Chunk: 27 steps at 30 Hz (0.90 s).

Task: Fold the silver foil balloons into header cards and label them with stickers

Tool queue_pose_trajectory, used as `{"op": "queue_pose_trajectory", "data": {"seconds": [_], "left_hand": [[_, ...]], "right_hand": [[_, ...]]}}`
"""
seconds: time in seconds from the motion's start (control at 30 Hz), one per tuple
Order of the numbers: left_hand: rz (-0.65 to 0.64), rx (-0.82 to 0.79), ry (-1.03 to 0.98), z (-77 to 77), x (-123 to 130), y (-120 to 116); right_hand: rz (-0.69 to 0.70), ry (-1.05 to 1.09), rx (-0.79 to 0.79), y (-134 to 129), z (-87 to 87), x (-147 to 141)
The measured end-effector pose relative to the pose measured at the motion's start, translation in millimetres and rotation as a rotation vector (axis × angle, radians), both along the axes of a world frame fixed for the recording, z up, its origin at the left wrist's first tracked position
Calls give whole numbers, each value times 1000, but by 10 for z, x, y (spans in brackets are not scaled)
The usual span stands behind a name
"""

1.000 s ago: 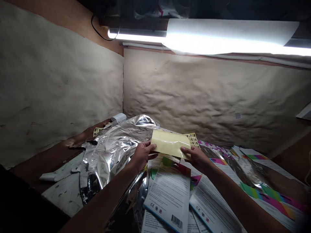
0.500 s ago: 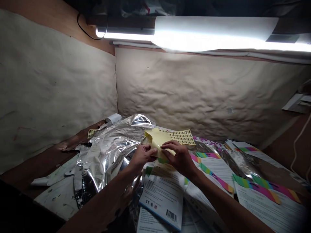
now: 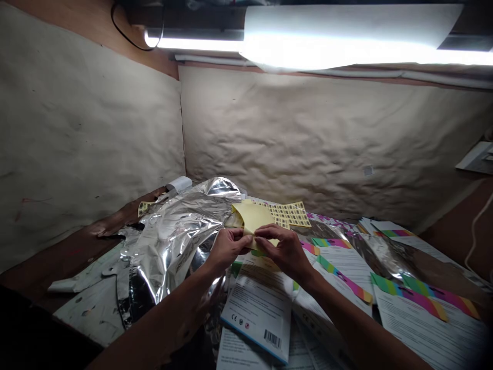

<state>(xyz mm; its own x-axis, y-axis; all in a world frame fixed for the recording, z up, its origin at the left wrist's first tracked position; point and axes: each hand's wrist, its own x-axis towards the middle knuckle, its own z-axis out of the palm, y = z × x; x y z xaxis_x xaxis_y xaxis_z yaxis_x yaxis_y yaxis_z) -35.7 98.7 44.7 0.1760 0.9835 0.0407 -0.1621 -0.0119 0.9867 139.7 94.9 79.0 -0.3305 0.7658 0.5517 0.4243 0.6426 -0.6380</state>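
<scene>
A pale yellow sticker sheet (image 3: 256, 216) is bent over between my hands, its plain side towards me. My left hand (image 3: 229, 246) pinches its near edge from the left. From the right, my right hand (image 3: 280, 244) grips the same edge with thumb and fingertips, close to the left thumb. Whether a single sticker sits between the fingertips is too small to tell. Just below the hands lies a white box (image 3: 258, 313) with printed text, a barcode and a blue edge. More yellow sheet with rows of small printed labels (image 3: 295, 213) shows behind.
Crumpled silver foil (image 3: 181, 231) spreads on the left. Several white printed packs with rainbow-striped tops (image 3: 408, 300) lie to the right. A paper-covered wall (image 3: 308, 139) stands behind, with a lit tube lamp (image 3: 196, 45) above.
My fingertips have drawn closer together at the sheet's near edge. The head view has tipped slightly downward, while the packs and foil stay in place.
</scene>
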Motion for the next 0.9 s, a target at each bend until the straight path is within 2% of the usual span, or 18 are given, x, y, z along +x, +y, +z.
{"op": "queue_pose_trajectory", "data": {"seconds": [0.13,0.3,0.4,0.47,0.53,0.6,0.7,0.8,0.9], "left_hand": [[-51,77,71,-13,4,12],[-46,307,296,-49,26,-16],[-57,314,329,-75,50,-34],[-57,225,255,-85,51,-21],[31,110,125,-82,31,17],[181,33,-39,-66,-2,65],[322,1,-237,-28,-41,111],[335,19,-282,-5,-40,107],[318,22,-273,-5,-30,97]], "right_hand": [[-67,-69,29,-16,-44,18],[-159,-171,70,-48,-86,44],[-170,-162,39,-38,-70,95],[-201,-101,-24,1,-56,172],[-245,-8,-64,61,-57,285],[-279,40,-29,118,-84,412],[-255,-66,109,141,-182,546],[-137,-188,233,70,-307,569],[-86,-101,313,-36,-377,544]]}}
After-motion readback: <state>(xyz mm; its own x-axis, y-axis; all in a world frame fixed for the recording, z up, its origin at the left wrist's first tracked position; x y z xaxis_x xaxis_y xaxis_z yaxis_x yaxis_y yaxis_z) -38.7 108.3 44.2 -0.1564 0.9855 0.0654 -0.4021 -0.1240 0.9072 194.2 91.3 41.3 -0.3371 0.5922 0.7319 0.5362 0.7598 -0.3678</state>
